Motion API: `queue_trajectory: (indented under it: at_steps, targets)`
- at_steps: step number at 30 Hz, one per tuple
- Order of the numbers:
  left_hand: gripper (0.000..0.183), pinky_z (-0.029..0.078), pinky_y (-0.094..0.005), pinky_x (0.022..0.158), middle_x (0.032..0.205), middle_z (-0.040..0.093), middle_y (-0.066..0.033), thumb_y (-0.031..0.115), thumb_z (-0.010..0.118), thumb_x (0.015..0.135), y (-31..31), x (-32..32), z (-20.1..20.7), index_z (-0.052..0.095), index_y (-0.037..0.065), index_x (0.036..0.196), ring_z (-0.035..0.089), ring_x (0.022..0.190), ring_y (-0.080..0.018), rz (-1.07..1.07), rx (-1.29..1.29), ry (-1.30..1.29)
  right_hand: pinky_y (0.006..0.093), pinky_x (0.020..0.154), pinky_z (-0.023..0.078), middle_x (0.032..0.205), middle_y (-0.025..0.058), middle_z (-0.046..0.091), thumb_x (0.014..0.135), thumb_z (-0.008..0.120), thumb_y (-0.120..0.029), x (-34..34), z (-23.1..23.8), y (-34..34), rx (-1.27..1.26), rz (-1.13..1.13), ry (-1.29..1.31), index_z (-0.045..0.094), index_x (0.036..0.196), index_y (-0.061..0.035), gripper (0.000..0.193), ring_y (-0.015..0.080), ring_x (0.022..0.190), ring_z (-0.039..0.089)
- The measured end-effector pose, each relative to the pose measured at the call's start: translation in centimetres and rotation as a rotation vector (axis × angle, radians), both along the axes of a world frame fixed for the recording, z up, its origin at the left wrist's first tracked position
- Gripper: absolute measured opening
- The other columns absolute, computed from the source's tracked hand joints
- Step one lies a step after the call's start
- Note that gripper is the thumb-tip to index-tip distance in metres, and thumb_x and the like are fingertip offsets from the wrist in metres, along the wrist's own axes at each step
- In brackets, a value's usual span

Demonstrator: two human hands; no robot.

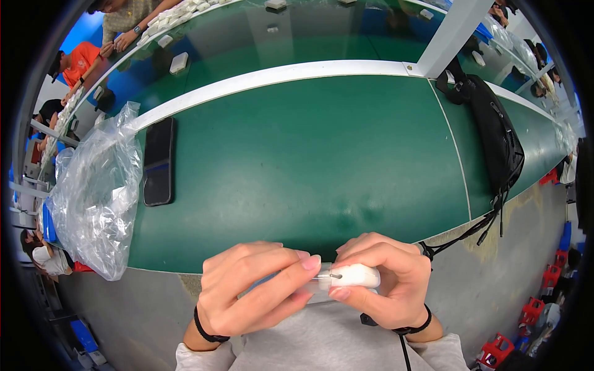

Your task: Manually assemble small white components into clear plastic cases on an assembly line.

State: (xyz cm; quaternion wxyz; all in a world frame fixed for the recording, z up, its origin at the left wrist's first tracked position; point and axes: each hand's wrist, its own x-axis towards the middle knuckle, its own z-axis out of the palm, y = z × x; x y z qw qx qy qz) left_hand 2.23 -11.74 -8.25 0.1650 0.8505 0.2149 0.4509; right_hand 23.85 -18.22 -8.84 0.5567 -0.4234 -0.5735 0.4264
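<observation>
In front of my body, just off the table's near edge, my two hands meet. My right hand (387, 281) is closed round a small white rounded plastic piece (360, 276), thumb below and fingers above. My left hand (257, 287) pinches a slim tool with a thin metal tip (335, 276); a bit of blue shows between the fingers, and most of the tool is hidden. The metal tip touches or overlaps the left end of the white piece. Something clear and blurred lies beside the tip, under my left fingertips.
The green table (297, 161) spreads ahead. A black phone (159, 162) and a clear plastic bag (96, 198) lie at its left; a black bag with straps (495, 133) at its right. A white rail (278, 73) crosses the far side. Beyond, people sit near many white pieces (179, 17).
</observation>
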Motion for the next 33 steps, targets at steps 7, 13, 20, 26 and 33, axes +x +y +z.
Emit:
queue_trajectory:
  at_steps: [7,13,20,26,33]
  targets:
    - [0.053,0.063,-0.0336,0.065,0.097,0.073,-0.0134,0.003,0.091,0.057,0.1,-0.1,0.0,0.076,0.000,0.107,0.073,0.074,-0.0243,-0.016,0.001,0.020,0.0276,0.073,0.057,0.097,0.0104,0.078,0.081,0.090,-0.006,0.7,0.7,0.5,-0.113,0.089,-0.028,0.077,0.102,-0.0016,0.025,0.0166,0.084,0.076]
    - [0.055,0.059,-0.0319,0.061,0.098,0.073,-0.0141,0.002,0.090,0.055,0.1,-0.3,-0.1,0.077,-0.001,0.108,0.074,0.074,-0.0248,-0.015,-0.006,0.046,0.0265,0.074,0.055,0.095,0.0099,0.079,0.081,0.092,-0.007,0.6,-0.4,0.0,-0.183,0.023,0.067,0.077,0.105,-0.0012,0.029,0.0156,0.083,0.075]
    - [0.057,0.057,-0.0300,0.058,0.097,0.074,-0.0148,0.007,0.093,0.057,0.0,-0.6,-0.4,0.077,-0.001,0.112,0.074,0.074,-0.0242,-0.034,-0.033,0.057,0.0271,0.074,0.056,0.094,0.0113,0.079,0.081,0.090,-0.004,-0.3,0.4,-0.1,-0.188,0.026,0.100,0.077,0.105,0.0009,0.028,0.0153,0.085,0.076]
    - [0.054,0.059,-0.0310,0.060,0.098,0.075,-0.0153,0.016,0.096,0.065,0.2,-0.8,-0.2,0.077,-0.001,0.113,0.075,0.077,-0.0250,-0.061,-0.039,0.098,0.0274,0.076,0.057,0.096,0.0153,0.079,0.083,0.082,0.004,0.7,0.2,-0.1,-0.128,0.003,0.073,0.077,0.105,0.0040,0.023,0.0179,0.087,0.077]
    - [0.056,0.065,-0.0366,0.069,0.097,0.076,-0.0151,0.027,0.097,0.069,-0.5,-0.6,-0.3,0.076,-0.001,0.113,0.075,0.078,-0.0262,-0.013,-0.035,0.142,0.0290,0.073,0.060,0.093,0.0153,0.079,0.081,0.079,0.009,0.0,0.1,0.0,0.014,-0.085,0.046,0.078,0.102,0.0040,0.022,0.0212,0.081,0.077]
